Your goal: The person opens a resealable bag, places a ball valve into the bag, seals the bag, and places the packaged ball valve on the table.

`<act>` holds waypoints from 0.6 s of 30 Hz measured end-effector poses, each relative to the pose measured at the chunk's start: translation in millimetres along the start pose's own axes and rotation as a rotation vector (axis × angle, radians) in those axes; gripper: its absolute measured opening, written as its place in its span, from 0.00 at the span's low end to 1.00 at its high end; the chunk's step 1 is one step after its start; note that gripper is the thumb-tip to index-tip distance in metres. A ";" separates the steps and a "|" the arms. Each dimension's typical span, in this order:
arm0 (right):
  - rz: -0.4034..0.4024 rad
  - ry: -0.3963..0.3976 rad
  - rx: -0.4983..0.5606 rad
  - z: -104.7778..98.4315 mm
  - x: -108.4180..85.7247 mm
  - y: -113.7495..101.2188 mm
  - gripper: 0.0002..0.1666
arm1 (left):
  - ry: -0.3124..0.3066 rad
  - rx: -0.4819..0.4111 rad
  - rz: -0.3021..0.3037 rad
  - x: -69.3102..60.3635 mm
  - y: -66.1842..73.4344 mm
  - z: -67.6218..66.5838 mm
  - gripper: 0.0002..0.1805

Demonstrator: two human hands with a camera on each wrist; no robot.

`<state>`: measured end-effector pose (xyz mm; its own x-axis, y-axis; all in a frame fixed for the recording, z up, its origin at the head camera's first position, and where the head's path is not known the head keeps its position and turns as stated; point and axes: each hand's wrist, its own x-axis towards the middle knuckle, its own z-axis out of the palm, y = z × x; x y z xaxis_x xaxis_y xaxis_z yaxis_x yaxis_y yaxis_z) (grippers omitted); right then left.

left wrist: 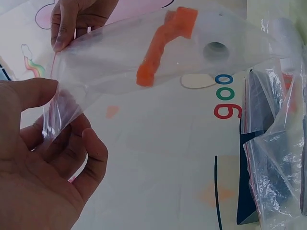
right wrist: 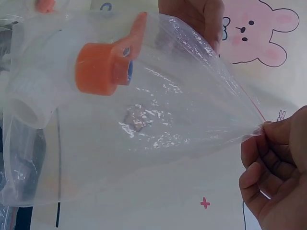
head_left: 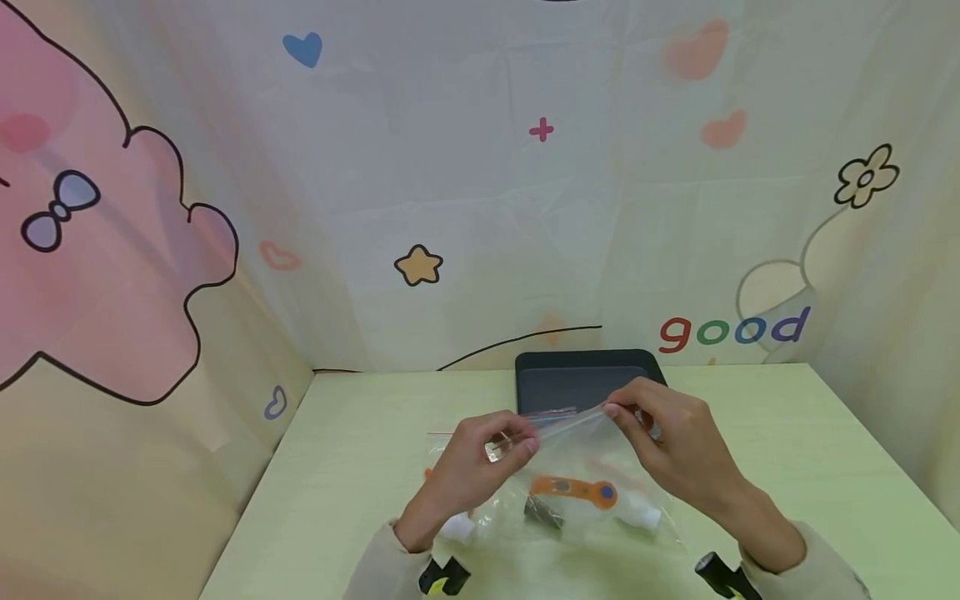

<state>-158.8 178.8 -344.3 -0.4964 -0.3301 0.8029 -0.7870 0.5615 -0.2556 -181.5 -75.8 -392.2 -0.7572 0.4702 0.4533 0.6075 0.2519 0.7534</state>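
A clear zip bag (head_left: 573, 450) hangs between both hands, its mouth edge uppermost in the head view. My left hand (head_left: 483, 458) pinches one end of that edge between thumb and fingers. The other end is pinched by my right hand (head_left: 678, 442), up close in the right wrist view. Inside the bag lie an orange plastic piece (right wrist: 96, 69) with a round end and a narrow arm, and a white hollow roll (right wrist: 33, 105). A dark crinkled thing (head_left: 543, 512) shows near the orange piece; whether it is in the bag I cannot tell.
Behind the hands, a dark tray (head_left: 585, 360) stands at the table's back edge. More clear zip bags (left wrist: 273, 172) lie by it. Another bag (head_left: 437, 446) is partly behind my left hand, with a white thing (head_left: 457, 527) near it. A printed curtain (head_left: 480, 167) hangs behind.
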 end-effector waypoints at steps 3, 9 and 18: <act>0.002 0.005 -0.003 -1.8 -0.7 1.1 0.13 | -0.013 -0.007 -0.018 -1.1 -2.4 -1.6 0.06; 0.005 0.005 0.000 -1.7 -1.4 2.2 0.14 | -0.005 -0.025 0.012 -0.8 -3.0 -2.0 0.07; -0.007 0.018 -0.007 -3.6 -1.2 3.5 0.05 | -0.018 -0.028 -0.038 -0.4 -3.9 -4.1 0.08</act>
<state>-159.7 183.9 -344.2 -0.4843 -0.3200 0.8143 -0.7875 0.5649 -0.2464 -184.6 -80.5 -393.4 -0.7754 0.4755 0.4156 0.5710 0.2467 0.7830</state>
